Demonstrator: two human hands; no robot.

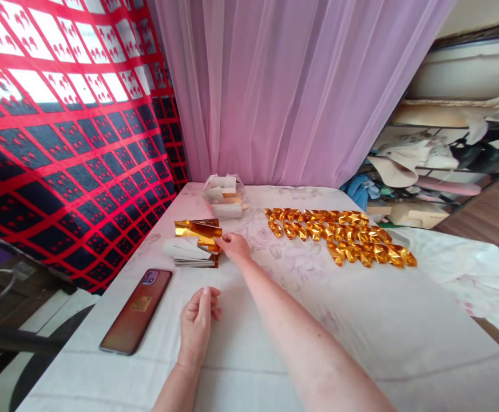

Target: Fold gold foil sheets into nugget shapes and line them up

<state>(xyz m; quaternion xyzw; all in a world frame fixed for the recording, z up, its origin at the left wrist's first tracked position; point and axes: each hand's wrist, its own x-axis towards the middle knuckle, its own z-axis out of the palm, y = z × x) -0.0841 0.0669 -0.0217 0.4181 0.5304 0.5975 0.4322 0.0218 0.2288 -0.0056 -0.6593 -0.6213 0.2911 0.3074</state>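
Gold foil sheets lie in a loose stack on the white cloth-covered table, near its far left corner, on top of a pile of white-backed sheets. My right hand reaches across to the stack's right edge, thumb and fingertips closed lightly on the corner of the top sheet. My left hand rests on the cloth nearer to me, fingers loosely curled, holding nothing, well apart from the right.

Handling judgement: the foil looks very thin and light, with little stiffness. It should crease at any firm pinch and may slide against the sheets below. Best hold is at an edge or corner, between thumb and forefinger, lifting one sheet at a time; the stack's middle offers no purchase.

A phone lies face up just left of my left hand. Folded gold pieces sit in rows to the right of the stack. A clear packet of further sheets stands behind, near the pink curtain.
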